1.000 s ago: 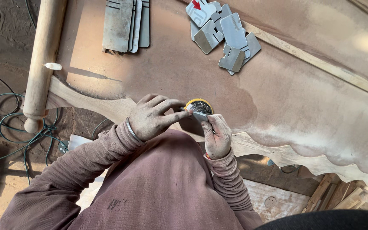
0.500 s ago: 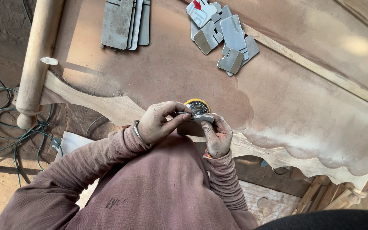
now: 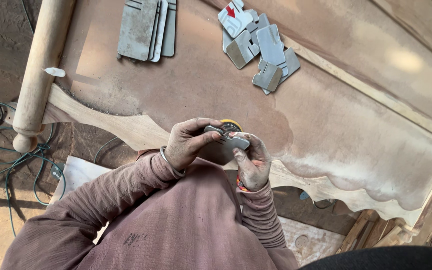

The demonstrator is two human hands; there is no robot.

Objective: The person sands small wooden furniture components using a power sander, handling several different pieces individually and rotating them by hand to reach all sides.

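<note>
- The left hand (image 3: pixel 188 145) is curled, its fingers bent over the top of a small grey flat piece (image 3: pixel 228 141) and its thumb pressed against the piece's left end.
- The right hand (image 3: pixel 252 162) grips the same grey flat piece from below and from the right, fingers folded up around its edge, so both hands are closed on it.
- The piece sits between the two hands, held just above the near scalloped edge of the wooden panel (image 3: pixel 326 125), roughly in the middle of the view.
- Right behind the piece, partly hidden by the fingers, a small round yellow-rimmed object (image 3: pixel 232 124) shows; what it is cannot be told.
- A bangle (image 3: pixel 168 161) circles the left wrist, and a coloured band (image 3: pixel 241 185) the right wrist; both sleeves are dusty mauve.
- On the far part of the panel, to the right of centre, lies a loose heap of grey shaped plates (image 3: pixel 258 47), one with a red mark.
- Farther left on the panel lies a stack of long grey plates (image 3: pixel 146 27).
- A turned wooden post (image 3: pixel 41 75) runs along the panel's left side.
- Green cables (image 3: pixel 6 160) lie coiled on the dusty floor at the near left.
</note>
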